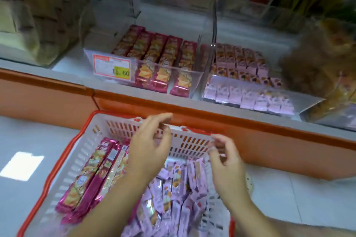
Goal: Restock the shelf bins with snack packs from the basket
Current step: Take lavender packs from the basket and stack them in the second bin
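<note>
A white basket (81,159) with a red rim sits on the floor below the shelf. Long magenta biscuit packs (90,177) lie on its left side and several small lilac snack packs (173,194) fill its right side. My left hand (150,150) hovers over the basket's far wall, fingers loosely spread, holding nothing. My right hand (225,163) hangs above the lilac packs with fingers loosely curled and nothing in it. On the shelf, a clear bin (194,82) holds magenta packs (163,54), and a clear bin (308,102) to its right holds lilac packs (248,82).
An orange shelf edge (212,113) runs across just behind the basket. A price label (111,69) is on the magenta bin's front. Blurred brown packages (317,59) sit at the right, pale sacks (34,15) at the left, and grey floor (28,150) lies around the basket.
</note>
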